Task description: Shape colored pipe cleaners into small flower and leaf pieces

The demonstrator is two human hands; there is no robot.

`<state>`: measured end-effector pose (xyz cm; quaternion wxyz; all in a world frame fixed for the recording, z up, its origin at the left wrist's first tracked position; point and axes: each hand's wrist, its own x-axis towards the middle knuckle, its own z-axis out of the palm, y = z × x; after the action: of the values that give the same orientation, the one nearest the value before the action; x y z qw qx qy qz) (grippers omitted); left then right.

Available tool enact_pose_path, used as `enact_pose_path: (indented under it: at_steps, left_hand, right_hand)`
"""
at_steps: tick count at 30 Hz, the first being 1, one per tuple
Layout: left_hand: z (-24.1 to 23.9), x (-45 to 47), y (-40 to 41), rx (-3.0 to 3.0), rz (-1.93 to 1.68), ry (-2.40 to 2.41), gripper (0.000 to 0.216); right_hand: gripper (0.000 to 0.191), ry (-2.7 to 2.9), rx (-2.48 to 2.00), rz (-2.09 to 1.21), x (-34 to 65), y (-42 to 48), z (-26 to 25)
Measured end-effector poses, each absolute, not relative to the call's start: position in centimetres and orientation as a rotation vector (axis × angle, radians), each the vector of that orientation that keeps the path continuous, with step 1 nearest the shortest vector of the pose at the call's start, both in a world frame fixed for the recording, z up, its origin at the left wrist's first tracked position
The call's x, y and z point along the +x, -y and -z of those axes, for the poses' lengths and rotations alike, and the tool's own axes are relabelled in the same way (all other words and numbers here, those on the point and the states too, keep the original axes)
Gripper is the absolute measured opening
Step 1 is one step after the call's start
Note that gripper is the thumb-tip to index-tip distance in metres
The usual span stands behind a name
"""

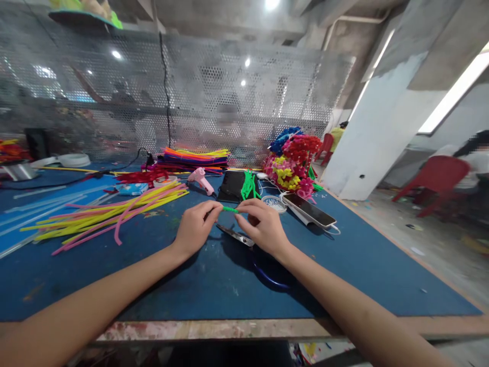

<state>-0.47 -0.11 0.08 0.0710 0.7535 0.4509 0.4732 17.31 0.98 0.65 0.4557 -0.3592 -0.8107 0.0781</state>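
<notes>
Between my two hands a short piece of green pipe cleaner (229,209) is stretched just above the blue table. My left hand (198,224) pinches its left end between thumb and fingertips. The other end sits in the pinch of my right hand (263,224). Beneath my right hand lie pliers (239,236) with dark blue handles, partly hidden by the hand. Behind the hands, a bundle of bent green pipe cleaners (249,184) rests on a black box-like object (230,186). A pink glue gun (201,181) stands to its left.
Yellow and pink pipe cleaners (114,214) spread over the left side. Multicoloured bundles (194,160) lie at the back, near a perforated metal panel (244,102). On the right are pipe-cleaner flowers (292,160), a dish of small beads (274,204) and a phone (311,210) with a cable.
</notes>
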Motion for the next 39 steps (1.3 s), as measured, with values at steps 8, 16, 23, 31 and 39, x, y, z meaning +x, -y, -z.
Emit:
enact_pose_path:
  at_steps: [8,16,23,31,39]
  left_hand:
    - [-0.3,-0.9,-0.4,2.25,-1.406,-1.363,0.023]
    - [-0.4,-1.0,-0.3,2.365,-1.473,-1.337,0.022]
    - [0.0,-0.9,0.1,2.535,-1.435,-1.274,0.021]
    - [-0.3,-0.7,-0.2,2.228,-1.444,-1.341,0.024]
    - [-0.5,-0.7,-0.4,2.108,-1.456,-1.363,0.023]
  right_hand:
    - [0.014,2.035,-0.772,-0.176,17.2,-1.1,-0.3]
    - [0.03,1.664,-0.958,-0.847,17.1,-1.1,-1.5]
    - [0.043,1.471,-1.035,-1.067,17.3,-1.5,-1.5]
    - [0.021,1.906,-1.024,-0.469,17.1,-0.6,-1.6]
    - [0.02,2.028,-0.912,-0.465,17.3,-0.5,-1.9]
